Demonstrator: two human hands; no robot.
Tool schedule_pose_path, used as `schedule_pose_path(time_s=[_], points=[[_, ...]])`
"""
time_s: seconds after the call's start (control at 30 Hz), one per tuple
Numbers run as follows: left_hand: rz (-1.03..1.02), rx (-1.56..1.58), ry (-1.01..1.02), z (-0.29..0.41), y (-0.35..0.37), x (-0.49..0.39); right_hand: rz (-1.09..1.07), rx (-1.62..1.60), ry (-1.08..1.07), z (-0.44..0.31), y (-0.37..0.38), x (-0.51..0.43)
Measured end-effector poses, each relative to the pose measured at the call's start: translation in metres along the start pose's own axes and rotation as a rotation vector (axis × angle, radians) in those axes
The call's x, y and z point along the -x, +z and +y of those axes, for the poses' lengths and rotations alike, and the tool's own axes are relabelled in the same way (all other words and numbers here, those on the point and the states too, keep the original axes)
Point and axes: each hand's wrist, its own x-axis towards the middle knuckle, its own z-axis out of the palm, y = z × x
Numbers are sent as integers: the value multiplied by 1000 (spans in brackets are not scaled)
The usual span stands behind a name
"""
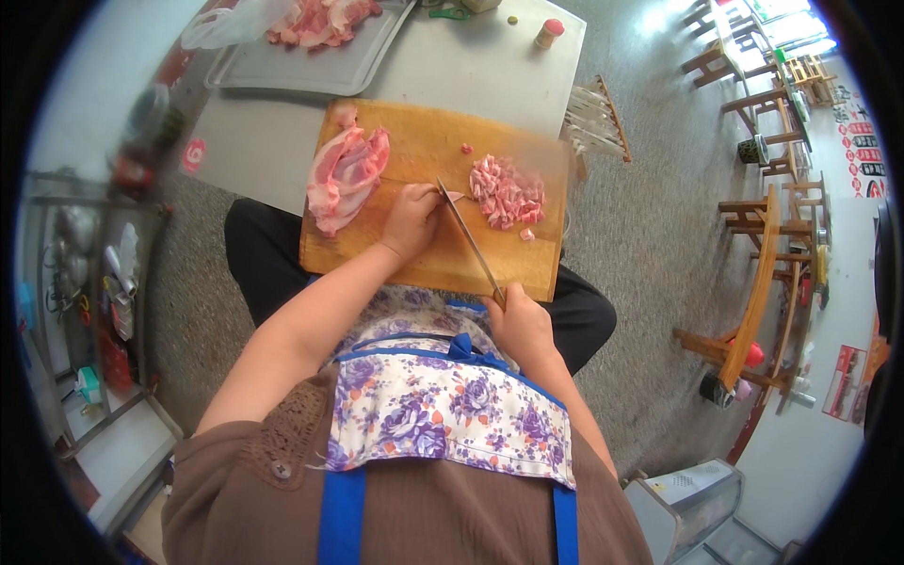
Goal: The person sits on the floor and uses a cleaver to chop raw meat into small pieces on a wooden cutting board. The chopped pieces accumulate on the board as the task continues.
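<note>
My right hand (522, 321) grips the handle of a kitchen knife (469, 236), whose long blade slants up and left across the wooden cutting board (417, 152). My left hand (415, 220), fingers curled, presses on the board right beside the blade's far end. A thin strip of raw meat (456, 195) shows at its fingertips; the rest of the strip is hidden under hand and blade. To the right lies a pile of diced raw meat (505, 194), with two loose bits apart from it. Larger slabs of raw meat (349, 180) rest on the board's left side.
The board overlaps the near edge of a metal-grey table (459, 63). On it stand a grey tray (339, 74) with more raw meat (321, 21), a plastic bag (229, 25) and a red-capped jar (549, 33). A metal rack (106, 282) is at left; wooden benches (756, 289) at right.
</note>
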Motion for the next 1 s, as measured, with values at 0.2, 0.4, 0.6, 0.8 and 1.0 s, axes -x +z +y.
schedule_pose_path(time_s=[0.2,0.4,0.6,0.8,1.0], points=[[-16,47,-86,1,-3,1,-122,116,81,-19,3,-22],[-13,32,-137,-6,4,4,-37,99,25,-26,30,-78],[4,7,-84,-2,-2,0,-56,91,87,5,9,-33],[39,39,-53,-2,0,2,122,-5,168,15,-3,-16],[13,75,-93,-4,-3,4,31,76,38,-8,1,-6]])
